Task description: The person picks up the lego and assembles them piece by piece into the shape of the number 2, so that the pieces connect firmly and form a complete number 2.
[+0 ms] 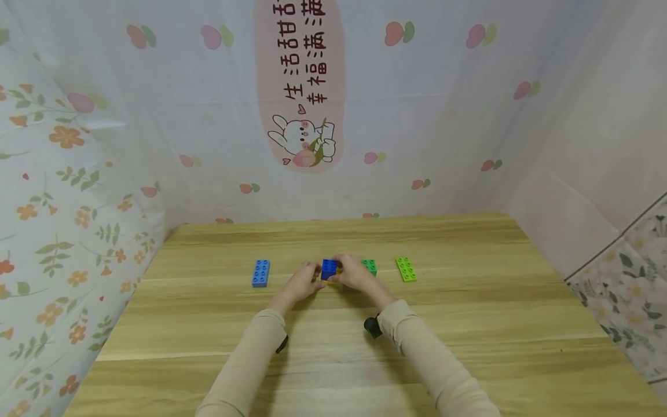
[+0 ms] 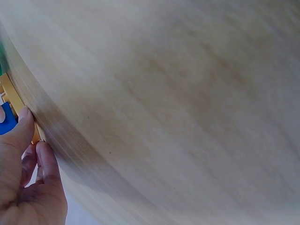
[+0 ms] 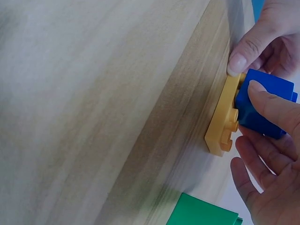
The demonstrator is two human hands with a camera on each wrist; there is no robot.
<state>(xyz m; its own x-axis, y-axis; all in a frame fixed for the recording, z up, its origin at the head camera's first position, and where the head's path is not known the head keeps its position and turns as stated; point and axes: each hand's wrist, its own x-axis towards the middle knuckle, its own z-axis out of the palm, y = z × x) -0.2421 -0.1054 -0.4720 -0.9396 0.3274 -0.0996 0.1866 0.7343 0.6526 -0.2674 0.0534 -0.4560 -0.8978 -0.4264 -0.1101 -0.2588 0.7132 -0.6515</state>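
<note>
A dark blue brick [image 1: 329, 269] sits on top of a flat yellow brick [image 3: 219, 123] near the middle of the table. My left hand [image 1: 304, 280] pinches one end of the yellow brick, thumb against its side in the left wrist view. My right hand [image 1: 355, 272] holds the dark blue brick [image 3: 262, 105] between thumb and fingers. In the right wrist view studs show on the uncovered end of the yellow brick. Whether the two bricks are fully pressed together I cannot tell.
A green brick [image 1: 369, 266] stands just right of my right hand, with a flat lime green brick [image 1: 406, 269] farther right. A lighter blue brick [image 1: 261, 273] lies to the left. The wooden table [image 1: 333, 370] meets a patterned cloth [image 1: 396, 145] at the back.
</note>
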